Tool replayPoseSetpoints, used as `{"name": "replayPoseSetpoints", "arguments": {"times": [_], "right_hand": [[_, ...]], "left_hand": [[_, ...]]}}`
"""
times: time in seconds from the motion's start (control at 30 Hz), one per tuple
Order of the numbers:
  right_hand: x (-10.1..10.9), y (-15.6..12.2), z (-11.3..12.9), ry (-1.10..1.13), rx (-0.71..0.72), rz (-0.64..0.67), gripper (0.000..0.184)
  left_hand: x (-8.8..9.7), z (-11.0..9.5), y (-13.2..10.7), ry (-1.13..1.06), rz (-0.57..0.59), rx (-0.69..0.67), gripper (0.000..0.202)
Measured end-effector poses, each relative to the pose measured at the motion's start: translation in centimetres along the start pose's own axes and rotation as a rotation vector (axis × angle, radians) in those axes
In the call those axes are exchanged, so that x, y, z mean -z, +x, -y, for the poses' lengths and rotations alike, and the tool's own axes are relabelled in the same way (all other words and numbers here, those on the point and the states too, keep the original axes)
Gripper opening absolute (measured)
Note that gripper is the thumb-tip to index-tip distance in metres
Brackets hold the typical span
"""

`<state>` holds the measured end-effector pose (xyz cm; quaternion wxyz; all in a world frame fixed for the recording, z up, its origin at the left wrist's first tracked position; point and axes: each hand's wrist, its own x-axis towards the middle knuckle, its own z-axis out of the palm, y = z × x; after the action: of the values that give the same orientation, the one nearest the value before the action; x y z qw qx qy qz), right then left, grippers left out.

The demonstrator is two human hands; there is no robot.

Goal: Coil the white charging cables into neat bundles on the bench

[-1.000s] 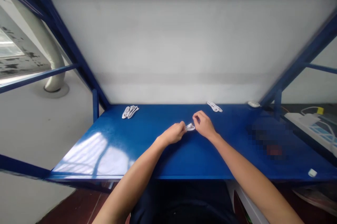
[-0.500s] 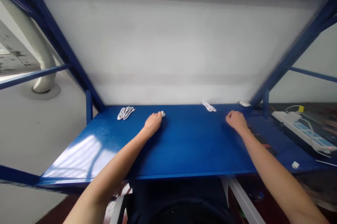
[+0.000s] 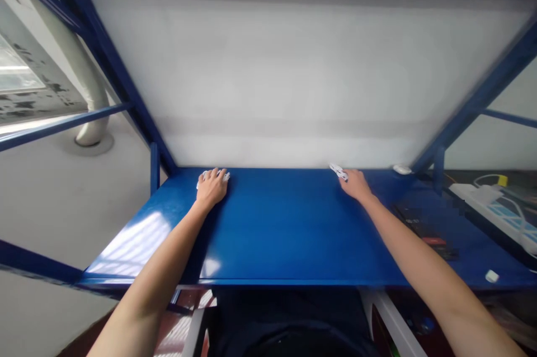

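My left hand (image 3: 212,188) lies over a coiled white cable (image 3: 199,182) at the back left of the blue tabletop (image 3: 277,222), its fingers bent down onto the coil. Something white also pokes out at the right side of these fingers; whether it is cable or a separate piece, I cannot tell. Toward the back right, my right hand (image 3: 354,183) pinches the near end of a second, slimmer bundle of white cable (image 3: 338,170). The fingertips of both hands are partly hidden.
A white rounded object (image 3: 401,169) sits in the back right corner. Dark flat items (image 3: 419,228) and a small white block (image 3: 491,276) lie to the right, near a white power strip (image 3: 499,214) with plugged leads. Blue frame posts (image 3: 474,111) slope up at both sides.
My left hand has moved left from mid-table, where it held a small white piece, onto the coiled cable. My right hand has moved left and taken hold of the slimmer cable bundle.
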<state>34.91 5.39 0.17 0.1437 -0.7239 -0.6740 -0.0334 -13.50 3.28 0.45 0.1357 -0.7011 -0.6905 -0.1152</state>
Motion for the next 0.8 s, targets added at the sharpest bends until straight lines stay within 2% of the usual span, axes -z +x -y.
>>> {"name": "replayPoseSetpoints", "arguments": {"times": [0.1,0.3,0.37,0.53,0.7,0.8], "right_hand": [[-0.7,0.4,1.6,-0.056,-0.042,0.044,0.038],[-1.1,0.3,2.0,-0.017,-0.148,0.003,0.039],[-0.8,0.2,2.1,-0.002,-0.173,0.046,0.039],[0.1,-0.5,3.5,-0.004,-0.122,0.197,0.031],[0.3,-2.4,5.3,0.023,-0.107,0.245,0.042],[0.2,-3.3,6.3,0.157,-0.085,0.255,0.036]], "left_hand": [[-0.7,0.8,0.4,-0.012,0.046,0.051,0.045],[-1.7,1.2,0.7,-0.056,0.036,0.108,0.050],[-1.8,1.1,0.8,-0.074,0.046,0.150,0.051],[-2.0,1.3,1.3,-0.140,0.080,0.255,0.049],[-1.8,0.7,0.9,-0.128,-0.006,0.280,0.045],[-1.5,-0.4,0.1,-0.110,-0.114,0.239,0.046]]}}
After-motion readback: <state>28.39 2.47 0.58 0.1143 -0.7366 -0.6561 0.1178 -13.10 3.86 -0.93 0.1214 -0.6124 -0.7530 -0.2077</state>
